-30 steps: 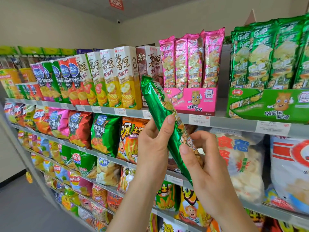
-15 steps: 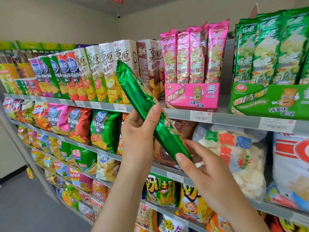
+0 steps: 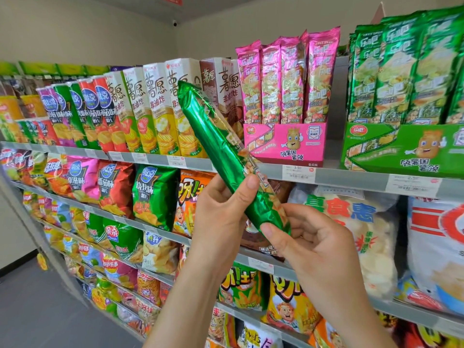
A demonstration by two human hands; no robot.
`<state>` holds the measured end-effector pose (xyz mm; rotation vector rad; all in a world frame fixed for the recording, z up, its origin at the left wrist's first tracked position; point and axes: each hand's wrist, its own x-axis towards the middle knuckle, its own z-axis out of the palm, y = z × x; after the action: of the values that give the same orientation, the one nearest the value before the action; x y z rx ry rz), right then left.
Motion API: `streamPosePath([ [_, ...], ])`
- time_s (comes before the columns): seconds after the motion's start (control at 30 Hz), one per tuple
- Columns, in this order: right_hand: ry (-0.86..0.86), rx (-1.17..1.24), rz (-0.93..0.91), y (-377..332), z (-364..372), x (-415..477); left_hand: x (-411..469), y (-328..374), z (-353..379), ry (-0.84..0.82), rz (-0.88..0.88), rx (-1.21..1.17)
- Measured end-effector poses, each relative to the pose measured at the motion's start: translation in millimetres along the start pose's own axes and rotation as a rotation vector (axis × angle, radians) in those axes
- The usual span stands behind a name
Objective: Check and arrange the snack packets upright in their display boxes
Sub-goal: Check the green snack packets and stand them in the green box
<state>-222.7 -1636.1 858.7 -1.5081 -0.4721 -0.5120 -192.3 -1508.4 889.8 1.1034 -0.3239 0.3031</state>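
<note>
**Green packet in hand, not yet boxed**

Head view: we hold the green packet [image 3: 226, 156] w/ both hands in front of the shelf [image 3: 351, 177]. It's tilted, top end leaning left, well apart from its green display box [image 3: 401, 149] at upper right. Left hand [image 3: 221, 222] wraps the mid-lower part, thumb on the front. Right hand [image 3: 308, 243] pinches the bottom end.

Our read: this is the checking step, approx. mid-way. To do it well:
- Use a light grip so the contents don't crush.
- Turn the printed face fwd and bring it upright.
- Slide it bottom-first into the green box beside the matching green packets [image 3: 401, 71], not the pink display box [image 3: 283, 144].
- Watch that neighbours don't tip.
</note>
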Motion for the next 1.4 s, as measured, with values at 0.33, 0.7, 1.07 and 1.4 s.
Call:
streamPosePath([
  [0.33, 0.068, 0.083, 0.032, 6.4, 4.7, -5.7, -14.5, -10.5, -3.2, -0.174, -0.031, 0.009],
  [0.7, -0.165, -0.068, 0.041, 3.0, -11.4, 0.8, -30.9, -10.9, -9.4, -0.192, -0.029, 0.226],
  [1.07, 0.097, 0.150, -0.096, -16.2, -15.9, 39.5, -51.0, -16.5, -13.1, -0.277, -0.068, 0.272],
  [1.4, -0.119, 0.339, 0.012, -22.6, -26.9, 40.8, -52.5, -25.8, -18.9, -0.197, -0.117, 0.139],
])
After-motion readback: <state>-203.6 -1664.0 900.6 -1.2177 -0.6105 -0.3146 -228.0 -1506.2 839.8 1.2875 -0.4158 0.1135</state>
